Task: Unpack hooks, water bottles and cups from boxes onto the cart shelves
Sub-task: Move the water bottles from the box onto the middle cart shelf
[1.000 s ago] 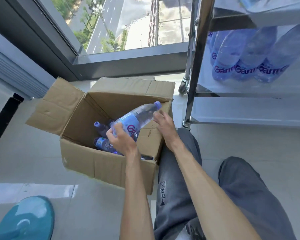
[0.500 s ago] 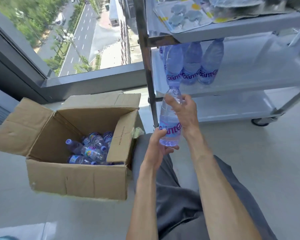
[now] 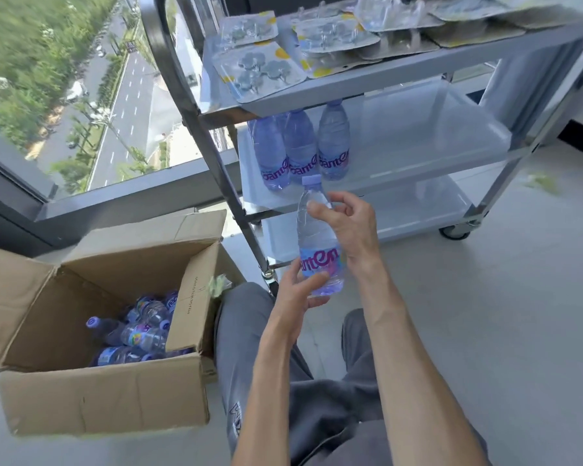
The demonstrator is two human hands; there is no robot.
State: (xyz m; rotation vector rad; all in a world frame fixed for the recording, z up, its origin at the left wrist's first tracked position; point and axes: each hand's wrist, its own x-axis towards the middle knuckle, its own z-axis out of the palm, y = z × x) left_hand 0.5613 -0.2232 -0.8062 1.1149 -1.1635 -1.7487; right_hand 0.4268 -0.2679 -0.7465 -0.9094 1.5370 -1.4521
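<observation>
Head view, the only one we have: a full water bottle is upright in the air, just in front of the cart and below its middle shelf. The right hand curls round the bottle's shoulder near the cap, thumb and fingers clamped on it; the left hand holds the labelled base, thumb across the label. Three bottles already stand on that middle shelf — hook packs lie on the top one. Left of the cart, the open cardboard box has more bottles inside. Thin plastic, likely weighty, dents if squeezed — best held at the firm neck and base.
</observation>
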